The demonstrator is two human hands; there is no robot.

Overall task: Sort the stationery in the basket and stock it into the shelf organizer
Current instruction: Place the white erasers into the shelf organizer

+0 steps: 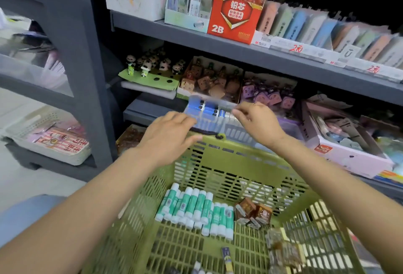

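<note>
Both arms reach forward over a green slotted basket point(218, 160) toward a pale grey shelf organizer point(237, 132) that sits on the lower shelf just past the basket's far rim. The organizer holds a row of blue-and-white sticks point(207, 108) standing side by side. The left hand point(172, 134) lies palm down with fingers straight and together, its fingertips at the organizer's front wall just below the blue sticks; motion blur hides whether they touch. The right hand point(257, 119) hovers at the organizer's right end, thumb and forefinger pinched together; what they pinch, if anything, cannot be told. Down in the basket, well behind both hands, lie a bundle of green-and-white glue sticks point(196, 208) and, just beside them, some small brown packets point(253, 212).
</note>
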